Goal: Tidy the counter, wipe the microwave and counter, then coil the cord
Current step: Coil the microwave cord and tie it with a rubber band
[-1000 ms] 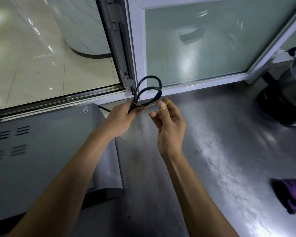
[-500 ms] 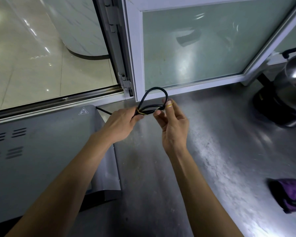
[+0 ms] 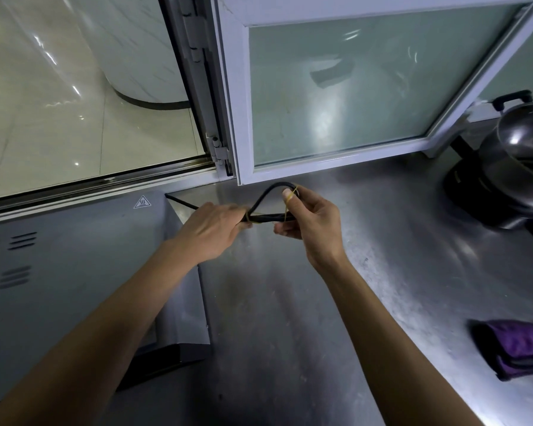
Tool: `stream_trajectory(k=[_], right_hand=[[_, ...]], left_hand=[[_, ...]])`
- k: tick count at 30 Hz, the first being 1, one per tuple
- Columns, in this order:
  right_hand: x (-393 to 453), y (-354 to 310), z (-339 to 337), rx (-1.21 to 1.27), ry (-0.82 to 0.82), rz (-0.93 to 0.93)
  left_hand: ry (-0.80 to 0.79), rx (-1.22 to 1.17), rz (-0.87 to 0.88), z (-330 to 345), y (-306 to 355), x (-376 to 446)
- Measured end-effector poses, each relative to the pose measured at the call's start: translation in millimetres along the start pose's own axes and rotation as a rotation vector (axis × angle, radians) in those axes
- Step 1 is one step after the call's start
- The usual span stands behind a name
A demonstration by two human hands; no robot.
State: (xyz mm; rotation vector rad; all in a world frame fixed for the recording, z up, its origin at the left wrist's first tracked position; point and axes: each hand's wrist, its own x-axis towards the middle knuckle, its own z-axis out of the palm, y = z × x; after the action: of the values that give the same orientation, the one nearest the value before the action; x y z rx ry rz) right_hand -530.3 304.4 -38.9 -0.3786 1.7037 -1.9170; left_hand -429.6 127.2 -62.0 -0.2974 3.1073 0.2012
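A kitchen is showing here: a stainless steel bench [image 3: 382,272] is carrying a microwave [image 3: 74,272], a steel pot [image 3: 523,155] on a cooker base, and a folded purple cloth [image 3: 517,348]

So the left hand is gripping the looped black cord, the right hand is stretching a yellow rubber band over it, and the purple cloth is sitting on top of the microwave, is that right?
Not quite. The head view shows the purple cloth lying on the steel counter at the right, not on the microwave. The rest holds: the left hand grips the looped black cord, and the right hand stretches the yellow rubber band over it.
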Motion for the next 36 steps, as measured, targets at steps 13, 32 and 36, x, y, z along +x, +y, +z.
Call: stream_trajectory(k=[13,32,36], right_hand=[[9.7,-0.3,-10.0,-0.189,-0.056,0.009],[18.7,16.7,-16.9,-0.449,-0.124,0.017],[18.1,15.4,-15.1,-0.462,-0.113,0.002]], left_hand=[[-0.123,0.166,0.081,-0.2,-0.1,6.9],[-0.219,0.333,0.092,10.2,-3.2,17.6],[-0.197,0.282,0.071,8.6,-0.4,13.9]])
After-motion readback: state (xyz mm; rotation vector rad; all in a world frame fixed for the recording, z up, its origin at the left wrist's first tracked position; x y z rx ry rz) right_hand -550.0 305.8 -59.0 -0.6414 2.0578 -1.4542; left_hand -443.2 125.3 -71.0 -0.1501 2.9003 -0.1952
